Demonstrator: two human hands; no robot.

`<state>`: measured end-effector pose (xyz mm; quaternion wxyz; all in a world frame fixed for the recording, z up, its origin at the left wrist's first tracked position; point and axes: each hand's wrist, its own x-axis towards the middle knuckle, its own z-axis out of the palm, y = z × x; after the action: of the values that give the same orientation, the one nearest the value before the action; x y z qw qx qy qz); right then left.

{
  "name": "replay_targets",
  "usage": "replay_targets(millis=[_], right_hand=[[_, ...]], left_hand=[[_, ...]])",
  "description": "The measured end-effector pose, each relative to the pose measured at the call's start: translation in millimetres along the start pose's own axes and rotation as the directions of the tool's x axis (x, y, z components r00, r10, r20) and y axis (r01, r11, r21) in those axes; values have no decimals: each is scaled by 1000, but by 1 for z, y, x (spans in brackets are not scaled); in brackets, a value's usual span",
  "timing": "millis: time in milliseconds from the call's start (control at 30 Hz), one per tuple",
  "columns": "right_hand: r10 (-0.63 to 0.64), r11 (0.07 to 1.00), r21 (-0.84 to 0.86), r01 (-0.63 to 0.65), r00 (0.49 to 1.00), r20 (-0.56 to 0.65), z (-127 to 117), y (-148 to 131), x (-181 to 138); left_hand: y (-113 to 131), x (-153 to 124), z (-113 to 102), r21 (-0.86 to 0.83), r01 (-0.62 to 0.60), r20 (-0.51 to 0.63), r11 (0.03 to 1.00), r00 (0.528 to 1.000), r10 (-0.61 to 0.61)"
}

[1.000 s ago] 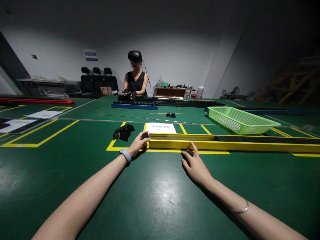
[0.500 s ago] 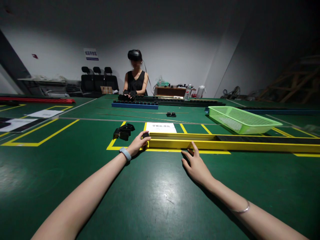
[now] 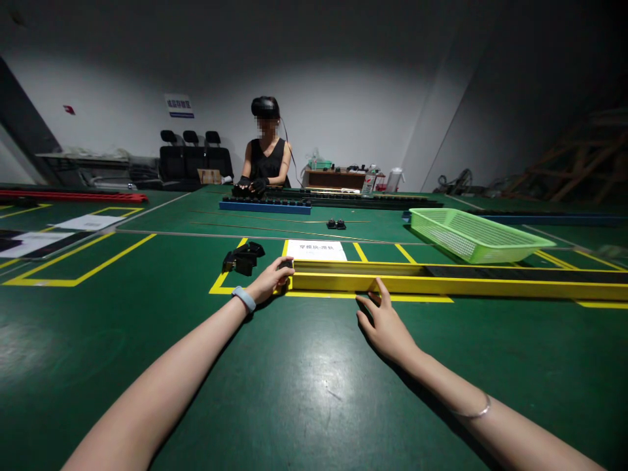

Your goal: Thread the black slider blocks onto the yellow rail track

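A long yellow channel rail (image 3: 338,281) lies across the green table, its left end beside my left hand (image 3: 271,277). That hand is closed round a small black block (image 3: 286,264) at the rail's open end; fingers hide most of the block. My right hand (image 3: 385,322) rests with fingers spread, its index fingertip touching the rail's near wall. Farther right, a black strip (image 3: 471,273) sits inside the channel. Several black blocks (image 3: 244,258) lie in a loose pile left of my left hand.
A light green plastic basket (image 3: 473,239) stands behind the rail. A white paper label (image 3: 316,250) lies behind its left end. Beyond are two small black pieces (image 3: 336,224), thin rods and a blue rail (image 3: 265,207). Across the table a person (image 3: 267,157) in black gloves works.
My left hand and wrist have shifted very slightly, and less of the black block shows above the fingers. My right hand stays in place. The person's gloved hands opposite have moved a little.
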<state>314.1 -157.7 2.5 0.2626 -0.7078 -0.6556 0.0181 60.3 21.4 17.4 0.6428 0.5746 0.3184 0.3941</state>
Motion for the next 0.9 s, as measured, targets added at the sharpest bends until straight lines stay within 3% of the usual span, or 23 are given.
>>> replay_targets(millis=[533,900], right_hand=[[-12,1000,-8,12,1000,3,0,1,0],[-18,999,-27,18,1000,-1,-1,0,-1]], left_hand=[[-2,3,-6,42,31,33,999,999,-32],[2,3,-6,-52,62,60,997,997,-59]])
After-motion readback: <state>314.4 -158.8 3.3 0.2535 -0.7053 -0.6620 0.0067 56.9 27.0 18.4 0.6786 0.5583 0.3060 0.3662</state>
